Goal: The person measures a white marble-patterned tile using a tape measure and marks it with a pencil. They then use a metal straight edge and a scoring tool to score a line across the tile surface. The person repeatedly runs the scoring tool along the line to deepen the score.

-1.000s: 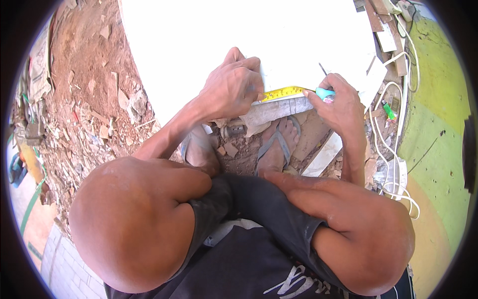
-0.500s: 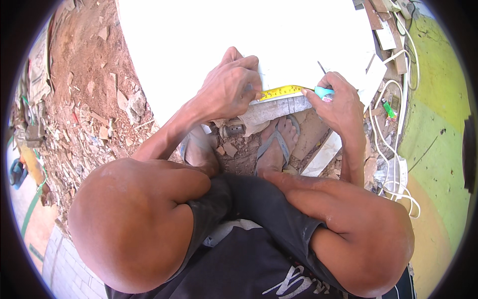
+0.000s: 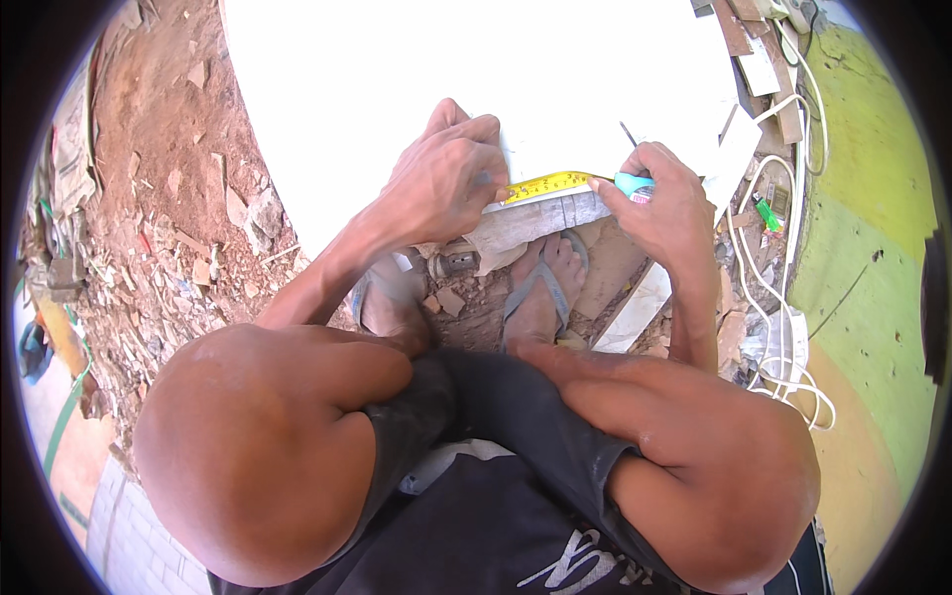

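A yellow tape-measure blade (image 3: pixel 547 186) is drawn out along the near edge of a large white board (image 3: pixel 397 59). My left hand (image 3: pixel 448 177) has its fingers curled closed over the blade's left end, which they partly hide. My right hand (image 3: pixel 666 203) grips the tape measure's light blue case (image 3: pixel 635 186), its thumb at the right end of the blade. A thin dark stick (image 3: pixel 628 133) shows just beyond the right fingers; whether they hold it I cannot tell.
Under the board's near edge lies a greyish block (image 3: pixel 535 220), close to my sandalled feet (image 3: pixel 545 288). Broken rubble (image 3: pixel 188 248) covers the ground at left. White cables (image 3: pixel 788 258), a green lighter-like item (image 3: pixel 767 212) and wood offcuts lie at right beside a yellow-green surface (image 3: pixel 863 198).
The board, tape and both hands appear slightly farther left in the view, all together. Both hands keep the same grip, and the blade's drawn-out length looks unchanged.
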